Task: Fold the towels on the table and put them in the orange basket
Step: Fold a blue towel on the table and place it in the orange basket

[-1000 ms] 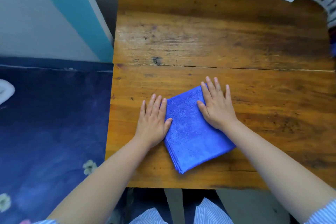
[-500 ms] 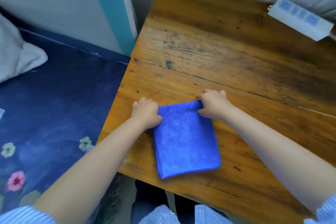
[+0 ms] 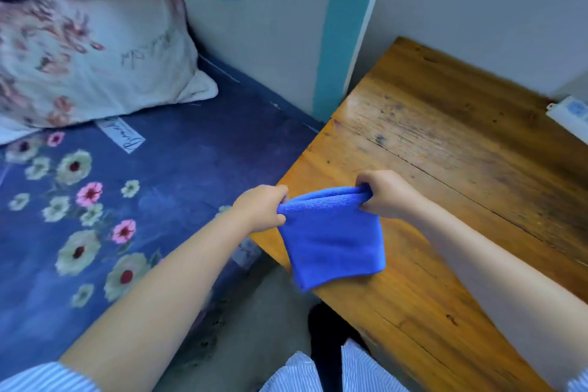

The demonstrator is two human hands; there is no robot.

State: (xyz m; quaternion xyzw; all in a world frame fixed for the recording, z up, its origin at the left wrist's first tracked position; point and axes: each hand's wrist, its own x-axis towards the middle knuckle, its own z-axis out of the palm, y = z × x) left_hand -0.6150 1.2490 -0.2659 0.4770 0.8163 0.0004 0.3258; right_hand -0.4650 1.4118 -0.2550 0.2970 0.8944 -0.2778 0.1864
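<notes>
Fingers of left hand and right hand pinch folded blue towel's top corners.

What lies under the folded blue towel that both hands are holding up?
Below the blue towel show the wooden table corner and grey floor; the part directly behind the cloth is hidden.

The folded blue towel hangs (several layers thick at its upper edge) over the wooden table's near left corner, top corners pinched.
</notes>
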